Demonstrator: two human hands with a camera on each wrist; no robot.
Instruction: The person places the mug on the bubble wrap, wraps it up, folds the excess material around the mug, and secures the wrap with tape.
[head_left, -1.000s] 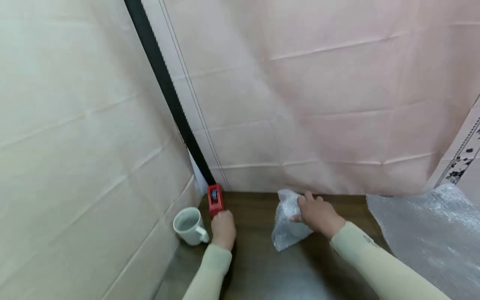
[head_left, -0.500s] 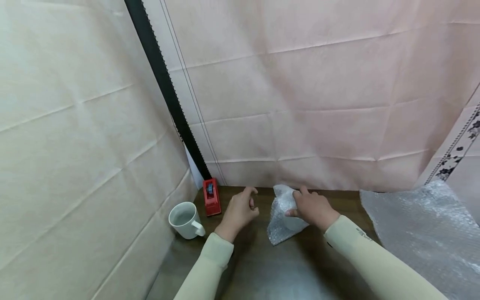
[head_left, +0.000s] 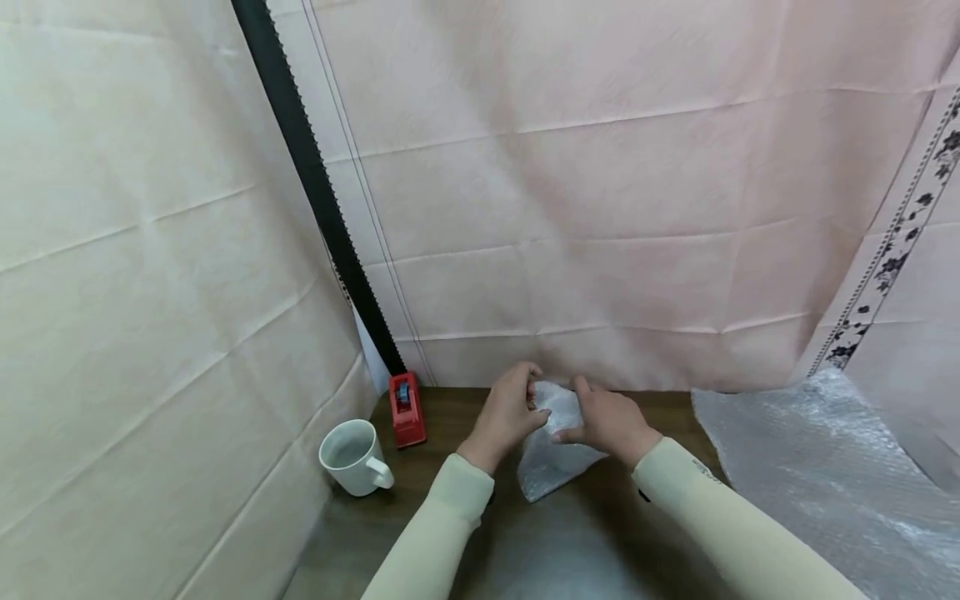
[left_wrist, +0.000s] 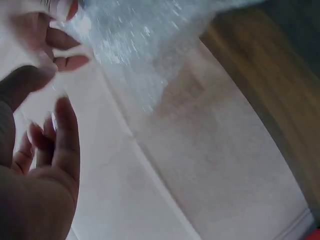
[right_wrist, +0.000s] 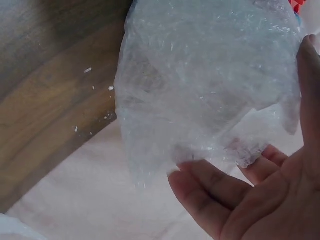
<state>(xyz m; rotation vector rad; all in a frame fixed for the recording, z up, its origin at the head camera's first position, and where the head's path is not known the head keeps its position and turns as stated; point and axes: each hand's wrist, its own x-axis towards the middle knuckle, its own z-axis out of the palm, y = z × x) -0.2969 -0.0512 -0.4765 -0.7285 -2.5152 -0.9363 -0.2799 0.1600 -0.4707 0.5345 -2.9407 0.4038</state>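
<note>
Holds bubble-wrap bundle (head_left: 557, 463) at back of counter (head_left: 555, 554) in right hand (head_left: 617, 425), poises left hand (head_left: 507, 417) just beside, thumb and fingers apart, and risks loose edges (right_wrist: 250, 152) unfolding through any slackening of right-hand grip

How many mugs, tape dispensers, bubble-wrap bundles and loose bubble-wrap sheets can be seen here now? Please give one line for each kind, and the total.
White mug: 1
Red tape dispenser: 1
Bubble-wrap bundle: 1
Loose bubble-wrap sheet: 1
Total: 4
</note>
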